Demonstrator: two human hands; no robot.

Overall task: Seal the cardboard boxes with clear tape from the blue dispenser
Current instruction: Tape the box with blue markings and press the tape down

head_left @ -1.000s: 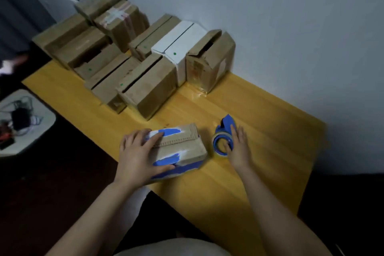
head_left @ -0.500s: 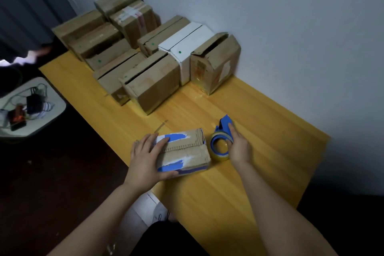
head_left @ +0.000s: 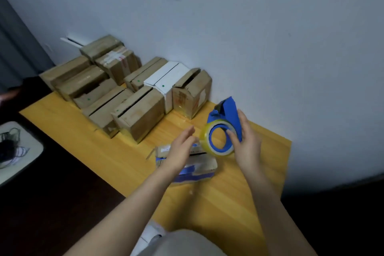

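Dispenser (head_left: 228, 111) near box (head_left: 204, 162), stacked boxes (head_left: 143, 114) behind

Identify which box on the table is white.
The white box in the row along the wall; all the others are brown cardboard.

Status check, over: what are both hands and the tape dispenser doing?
Right hand grips blue dispenser, held up. Left hand open over small box, contact unclear. Nothing else in the way.

We see a smooth wooden table (head_left: 239, 203) with a faint sheen, matt brown cardboard boxes (head_left: 143, 114) at the far left, one white box (head_left: 166, 81) of smooth card, a blue plastic dispenser (head_left: 229, 113), its clear tape roll (head_left: 204, 136) glossy, and a matt painted wall (head_left: 270, 37).
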